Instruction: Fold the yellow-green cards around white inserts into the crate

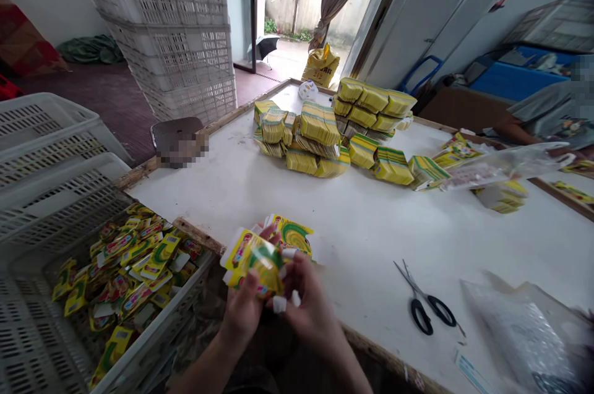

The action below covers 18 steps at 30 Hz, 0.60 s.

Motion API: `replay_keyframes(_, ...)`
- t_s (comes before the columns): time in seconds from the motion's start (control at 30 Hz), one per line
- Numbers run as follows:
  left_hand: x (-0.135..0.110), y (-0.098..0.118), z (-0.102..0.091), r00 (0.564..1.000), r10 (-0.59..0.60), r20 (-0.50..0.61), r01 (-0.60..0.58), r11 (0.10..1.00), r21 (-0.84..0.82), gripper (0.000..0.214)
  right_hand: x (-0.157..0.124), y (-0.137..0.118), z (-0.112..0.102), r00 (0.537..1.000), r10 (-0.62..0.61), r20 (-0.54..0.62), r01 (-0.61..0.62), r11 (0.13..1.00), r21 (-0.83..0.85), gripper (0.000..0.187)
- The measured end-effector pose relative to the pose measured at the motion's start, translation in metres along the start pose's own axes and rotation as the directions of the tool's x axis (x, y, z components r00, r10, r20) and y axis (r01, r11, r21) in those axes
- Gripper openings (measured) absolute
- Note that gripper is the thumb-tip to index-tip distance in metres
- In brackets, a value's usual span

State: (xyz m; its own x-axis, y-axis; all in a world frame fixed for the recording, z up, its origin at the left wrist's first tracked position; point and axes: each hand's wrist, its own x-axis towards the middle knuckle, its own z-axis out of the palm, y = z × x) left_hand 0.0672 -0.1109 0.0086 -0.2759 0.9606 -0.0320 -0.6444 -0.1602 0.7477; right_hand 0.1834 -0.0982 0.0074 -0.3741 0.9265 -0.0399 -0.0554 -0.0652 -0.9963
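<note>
My left hand (pixel 244 307) and my right hand (pixel 309 304) meet at the near edge of the white table (pixel 352 227). Between them they grip a small yellow and green printed carton (pixel 253 261), partly folded, with white flaps sticking out. A second flat carton (pixel 292 234) of the same print shows just behind it, against my right fingers. Both hands are closed on the cartons. White tape wraps some fingertips.
A white slatted crate (pixel 51 196) at my left holds several folded cartons (pixel 130 264). Bundled stacks of flat cartons (pixel 325 134) lie across the table's far half. Black-handled scissors (pixel 424 304) and clear plastic bags (pixel 515 320) lie at the right. Another person's arm (pixel 520 131) rests at the far right.
</note>
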Motion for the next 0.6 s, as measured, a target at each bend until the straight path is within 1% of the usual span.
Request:
replay_keyframes(0.03, -0.001, 0.003, 0.004, 0.998, -0.023, -0.059, 0.019, 0.997, -0.076, 0.058, -0.006, -0.001, 0.009, 0.999, 0.037, 0.027, -0.039, 0.996, 0.086, 0.057)
replay_keyframes(0.1, 0.0, 0.007, 0.009, 0.984, -0.036, -0.174, 0.003, 0.982, -0.19, 0.052, -0.015, -0.002, 0.022, 0.992, 0.092, 0.081, -0.106, 0.974, 0.202, 0.054)
replay_keyframes(0.13, 0.001, 0.008, 0.01, 0.976, -0.032, -0.215, -0.017, 0.975, -0.223, 0.049, -0.018, -0.002, 0.026, 0.989, 0.108, 0.103, -0.129, 0.966, 0.226, 0.054)
replay_keyframes(0.2, 0.001, 0.008, 0.009, 0.967, -0.018, -0.254, -0.042, 0.972, -0.229, 0.045, -0.021, 0.0, 0.03, 0.983, 0.123, 0.134, -0.151, 0.962, 0.226, 0.055)
replay_keyframes(0.23, 0.0, 0.006, 0.007, 0.966, -0.011, -0.257, -0.043, 0.978, -0.202, 0.044, -0.021, 0.001, 0.029, 0.984, 0.125, 0.127, -0.15, 0.966, 0.211, 0.053)
replay_keyframes(0.3, -0.003, 0.001, 0.001, 0.973, 0.011, -0.232, -0.034, 0.995, -0.098, 0.047, -0.019, 0.004, 0.025, 0.991, 0.11, 0.07, -0.121, 0.976, 0.179, 0.046)
replay_keyframes(0.37, -0.008, -0.003, -0.005, 0.987, 0.038, -0.156, -0.035, 0.999, 0.019, 0.058, -0.017, 0.007, 0.017, 0.998, 0.062, -0.005, -0.061, 0.984, 0.165, 0.037)
replay_keyframes(0.43, -0.011, -0.006, -0.01, 0.998, 0.049, -0.049, -0.044, 0.994, 0.1, 0.07, -0.016, 0.008, 0.008, 0.998, -0.001, -0.067, 0.011, 0.988, 0.152, 0.03)
replay_keyframes(0.47, -0.012, -0.007, -0.013, 0.999, 0.036, -0.018, -0.034, 0.991, 0.133, 0.069, -0.016, 0.009, 0.004, 0.995, -0.026, -0.092, 0.038, 0.99, 0.136, 0.028)
replay_keyframes(0.5, -0.013, -0.008, -0.014, 1.0, 0.012, -0.012, -0.01, 0.986, 0.169, 0.062, -0.017, 0.01, 0.0, 0.992, -0.049, -0.12, 0.061, 0.994, 0.096, 0.025)
replay_keyframes(0.53, -0.013, -0.008, -0.016, 0.999, -0.015, -0.028, 0.021, 0.978, 0.207, 0.051, -0.018, 0.012, -0.003, 0.986, -0.076, -0.149, 0.081, 0.996, 0.026, 0.021)
replay_keyframes(0.6, -0.012, -0.007, -0.02, 0.993, -0.073, -0.092, 0.096, 0.957, 0.274, 0.032, -0.021, 0.014, -0.009, 0.972, -0.144, -0.187, 0.112, 0.979, -0.171, 0.017)
